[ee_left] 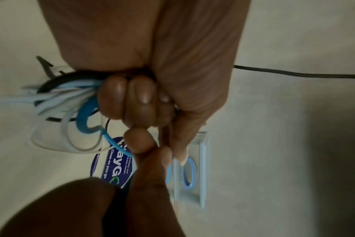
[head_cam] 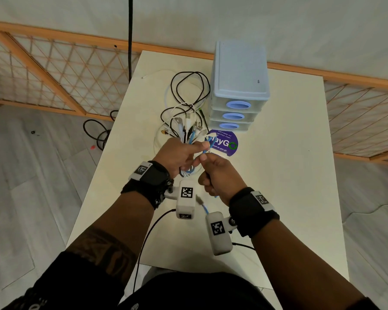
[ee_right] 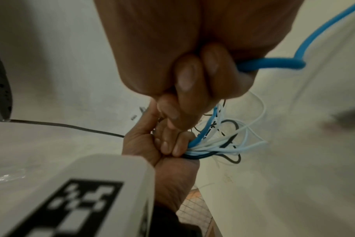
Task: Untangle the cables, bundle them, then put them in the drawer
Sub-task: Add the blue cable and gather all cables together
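At frame centre, the left hand (head_cam: pixel 179 154) grips the gathered cables (head_cam: pixel 186 130) so they stay together (probably for bundling), while the right hand (head_cam: pixel 220 175) holds the blue cable (ee_right: pixel 274 63).

Head cam is looking steeply down from above at the table (head_cam: pixel 278 175), taking in both forearms with the drawer unit (head_cam: pixel 240 86) at the far side. Left wrist cam is sitting right under the left hand (ee_left: pixel 152 64), pointing along the fingers toward the drawer unit and the purple sticker (ee_left: pixel 113 166). Right wrist cam is looking close up past the right hand (ee_right: pixel 192 64); all three are sharing the fistful of cables (ee_right: pixel 213 144).
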The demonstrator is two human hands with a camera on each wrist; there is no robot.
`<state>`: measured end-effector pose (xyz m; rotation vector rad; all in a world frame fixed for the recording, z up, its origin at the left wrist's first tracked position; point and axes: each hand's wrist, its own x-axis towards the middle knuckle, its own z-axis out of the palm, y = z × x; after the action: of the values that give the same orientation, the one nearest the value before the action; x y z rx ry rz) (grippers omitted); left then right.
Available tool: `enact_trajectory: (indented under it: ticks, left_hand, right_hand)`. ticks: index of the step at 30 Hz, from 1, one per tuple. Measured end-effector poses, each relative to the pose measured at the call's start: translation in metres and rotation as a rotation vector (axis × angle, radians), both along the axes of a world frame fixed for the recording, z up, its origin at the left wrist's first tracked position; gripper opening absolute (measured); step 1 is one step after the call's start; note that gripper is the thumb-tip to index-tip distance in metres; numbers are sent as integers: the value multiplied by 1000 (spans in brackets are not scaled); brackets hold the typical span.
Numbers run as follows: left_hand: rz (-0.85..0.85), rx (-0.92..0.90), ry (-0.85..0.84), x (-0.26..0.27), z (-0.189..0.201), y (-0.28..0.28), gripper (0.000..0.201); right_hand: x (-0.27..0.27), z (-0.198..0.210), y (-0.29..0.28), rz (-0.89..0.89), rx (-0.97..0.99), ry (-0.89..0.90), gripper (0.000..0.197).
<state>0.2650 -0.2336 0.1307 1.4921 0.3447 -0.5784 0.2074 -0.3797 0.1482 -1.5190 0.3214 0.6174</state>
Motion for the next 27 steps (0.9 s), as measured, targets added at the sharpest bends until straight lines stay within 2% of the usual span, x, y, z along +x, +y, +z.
enact_trajectory:
  ticks: [5, 7, 10, 11, 13, 15, 16, 21, 23, 27]
  left_hand:
    - [370, -8, 19, 8, -7, -1, 43]
    - [313, -22, 39, 7, -7, 3, 50]
    - [72, -3, 19, -1, -5, 5, 52]
    - [78, -2, -10, -2, -3, 4, 48]
    - [233, 13, -43, 0, -1, 1, 43]
    - [390, 20, -24, 4, -1, 1, 38]
    - [400, 5, -7, 5, 0, 3, 37]
    - [58, 61, 36, -4, 4, 6, 37]
    - [109, 65, -5, -3, 4, 2, 33]
    - [413, 63, -3, 8, -2, 6, 39]
  right_hand:
    - [1, 0, -3, 11, 76, 28, 37]
    - [0, 0, -2, 10, 67, 11, 36]
    - [0, 0, -1, -24, 20, -5, 35]
    - [0, 0, 0, -29, 20, -2, 35]
    - [0, 0, -1, -27, 50, 7, 34]
    - [-1, 0, -2, -25, 91, 15, 33]
    - [-1, 0, -2, -22, 89, 9, 34]
    - [-1, 2, -1, -25, 1, -40, 33]
    - [-1, 2, 0, -18, -20, -37, 35]
    - [-2, 2, -3, 41, -23, 2, 33]
